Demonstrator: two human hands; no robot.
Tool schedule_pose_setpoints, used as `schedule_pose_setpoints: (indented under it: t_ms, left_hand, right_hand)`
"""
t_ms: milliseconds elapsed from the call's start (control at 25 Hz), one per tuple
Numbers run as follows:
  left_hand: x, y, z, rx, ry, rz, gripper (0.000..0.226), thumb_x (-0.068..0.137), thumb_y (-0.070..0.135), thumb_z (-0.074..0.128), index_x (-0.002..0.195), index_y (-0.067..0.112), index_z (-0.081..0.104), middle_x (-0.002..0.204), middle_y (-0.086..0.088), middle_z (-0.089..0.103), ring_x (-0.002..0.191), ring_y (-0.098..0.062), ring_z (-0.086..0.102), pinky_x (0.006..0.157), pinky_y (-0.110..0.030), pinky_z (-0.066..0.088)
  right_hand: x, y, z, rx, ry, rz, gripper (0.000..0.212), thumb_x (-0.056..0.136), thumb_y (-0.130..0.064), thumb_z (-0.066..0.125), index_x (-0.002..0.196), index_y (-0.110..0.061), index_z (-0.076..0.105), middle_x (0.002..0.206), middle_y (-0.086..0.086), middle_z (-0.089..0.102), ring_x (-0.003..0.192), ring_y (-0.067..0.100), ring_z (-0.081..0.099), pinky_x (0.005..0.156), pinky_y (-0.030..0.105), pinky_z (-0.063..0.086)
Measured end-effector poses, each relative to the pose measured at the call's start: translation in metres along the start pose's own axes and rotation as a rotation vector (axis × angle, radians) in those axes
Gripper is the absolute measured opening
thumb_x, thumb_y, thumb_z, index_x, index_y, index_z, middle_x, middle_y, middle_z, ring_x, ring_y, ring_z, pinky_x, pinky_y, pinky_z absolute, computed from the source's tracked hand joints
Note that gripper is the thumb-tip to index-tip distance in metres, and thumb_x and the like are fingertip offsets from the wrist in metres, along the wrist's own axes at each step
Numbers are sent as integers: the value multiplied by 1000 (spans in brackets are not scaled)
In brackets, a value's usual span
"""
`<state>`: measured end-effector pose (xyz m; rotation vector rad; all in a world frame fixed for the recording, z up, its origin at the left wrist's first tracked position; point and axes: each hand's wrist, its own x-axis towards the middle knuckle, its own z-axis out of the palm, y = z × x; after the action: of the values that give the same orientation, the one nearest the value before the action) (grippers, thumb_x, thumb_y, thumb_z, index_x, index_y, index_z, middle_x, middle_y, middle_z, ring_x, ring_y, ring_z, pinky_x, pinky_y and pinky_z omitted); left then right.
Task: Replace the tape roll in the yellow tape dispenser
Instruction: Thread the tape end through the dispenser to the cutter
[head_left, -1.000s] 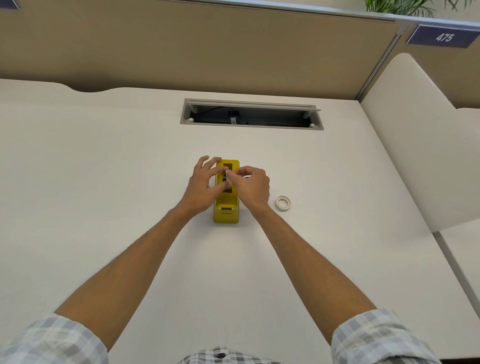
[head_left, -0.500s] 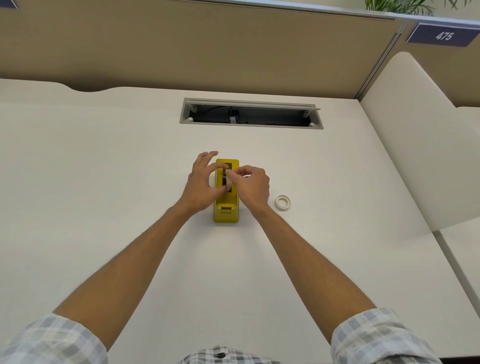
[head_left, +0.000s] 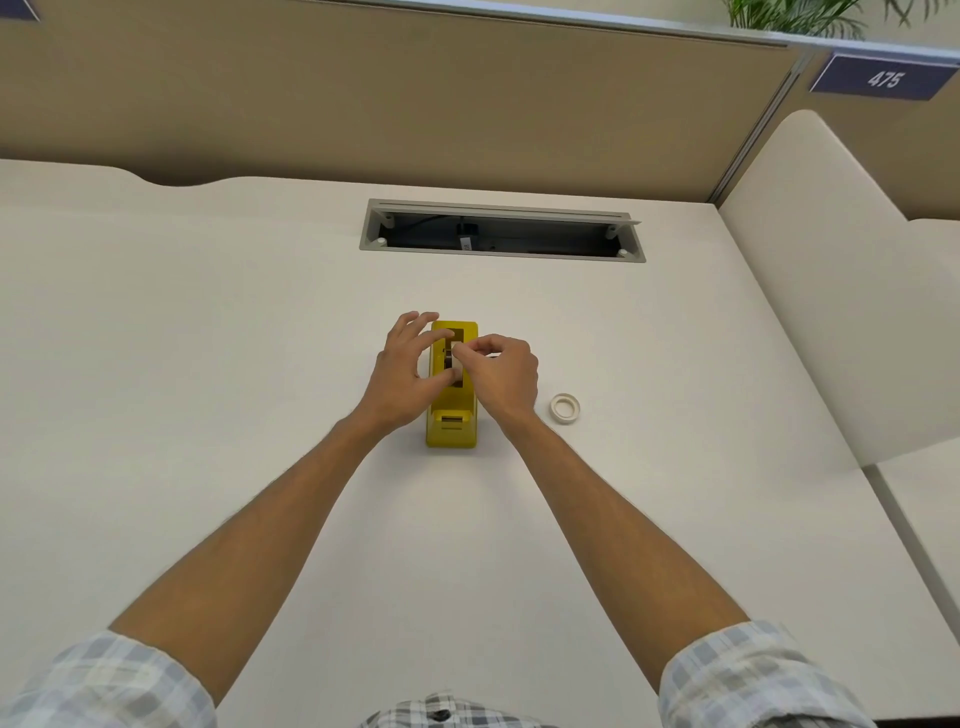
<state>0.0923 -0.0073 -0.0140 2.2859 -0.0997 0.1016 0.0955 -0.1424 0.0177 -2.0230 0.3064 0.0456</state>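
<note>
The yellow tape dispenser (head_left: 451, 428) stands on the desk at the centre, its cutter end towards me. Both hands meet over its open slot. My left hand (head_left: 402, 376) comes in from the left, its thumb and forefinger reaching into the slot and its other fingers spread. My right hand (head_left: 503, 376) comes in from the right, its fingertips pinched on the small roll with the dark hub (head_left: 450, 362) that sits in the slot. Most of that roll is hidden by fingers. A white tape roll (head_left: 564, 408) lies flat on the desk, just right of my right hand.
An open cable tray (head_left: 501, 234) is recessed in the desk behind the dispenser. A tan partition (head_left: 415, 93) closes the back, and a cream divider (head_left: 831, 291) rises along the right side. The desk edge runs near my body.
My left fingers have spread a little and more of the dark hub shows between the fingertips. The dispenser and the white roll have not moved.
</note>
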Motion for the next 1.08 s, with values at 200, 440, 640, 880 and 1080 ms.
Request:
schedule_pose_setpoints:
  t_ms: [200, 440, 640, 880, 1080]
  left_hand:
    - [0, 3, -1, -9, -27, 0, 43, 87, 40, 60, 128, 26, 58, 151, 7, 37, 144, -15, 16, 113, -56, 24]
    - [-1, 5, -1, -18, 22, 23, 40, 83, 32, 69, 121, 25, 61, 146, 4, 44, 143, -16, 21, 111, -52, 28]
    - [-1, 7, -4, -10, 14, 28, 39, 82, 33, 70, 120, 27, 62, 145, 6, 45, 143, -16, 22, 111, -53, 27]
    - [-6, 10, -2, -80, 41, -17, 41, 79, 24, 75, 118, 24, 63, 136, 1, 55, 136, -15, 36, 109, -47, 37]
    - [-4, 15, -3, -63, 32, -36, 41, 84, 27, 69, 124, 22, 60, 142, -1, 49, 137, -16, 35, 108, -42, 37]
  right_hand:
    - [0, 1, -1, -4, 1, 15, 18, 76, -41, 69, 80, -23, 73, 82, -11, 70, 75, 7, 62, 58, 24, 40]
    - [0, 0, 0, -11, 7, 1, 19, 78, -42, 69, 80, -24, 73, 82, -11, 70, 76, 9, 62, 58, 24, 40]
    - [0, 1, -1, -7, -3, 2, 16, 77, -40, 69, 78, -25, 73, 81, -11, 70, 76, 11, 64, 61, 25, 42]
    - [1, 1, 1, -29, 11, -9, 24, 77, -47, 69, 81, -24, 73, 80, -11, 70, 75, 9, 63, 58, 24, 40]
    - [1, 1, 2, -38, 8, 0, 18, 75, -42, 68, 78, -25, 73, 79, -12, 70, 74, 8, 64, 62, 26, 45]
